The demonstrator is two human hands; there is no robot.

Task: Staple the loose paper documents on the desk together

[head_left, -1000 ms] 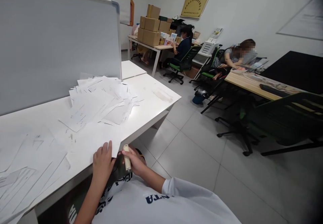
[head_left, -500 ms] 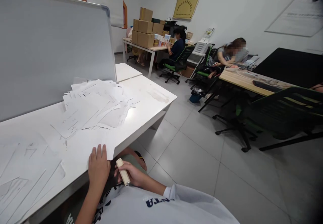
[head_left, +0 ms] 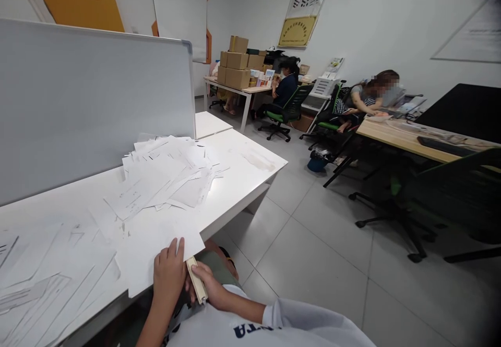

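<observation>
- Surface: white desk (head_left: 233, 156), running from near left to a far right corner; brownish smudges near that corner.
- On it: an untidy paper heap (head_left: 164, 172) toward the far side, against a grey divider board (head_left: 90, 107); overlapping loose sheets (head_left: 47, 279) at near left.
- White sheet (head_left: 156, 235) at the near edge, 2 corners projecting past it.
- Left hand (head_left: 169, 271): fingers extended, resting on this sheet; cannot tell whether the thumb pinches it from below.
- Right hand (head_left: 210, 283): clasped around a slim cream tool (head_left: 198, 284), just beyond the desk edge, beside the left hand; its far end is close to the sheet.
- Room, far: stacked cartons (head_left: 237, 68) on a white-legged table; 1 person (head_left: 285, 88) seated beside it.
- Room, right: wooden desk (head_left: 391, 135) with black monitor (head_left: 462, 109); another person (head_left: 362, 99) leans over its far end.
- Floor (head_left: 309, 242): grey tiles; blue bin (head_left: 316, 164) near the wooden desk.
</observation>
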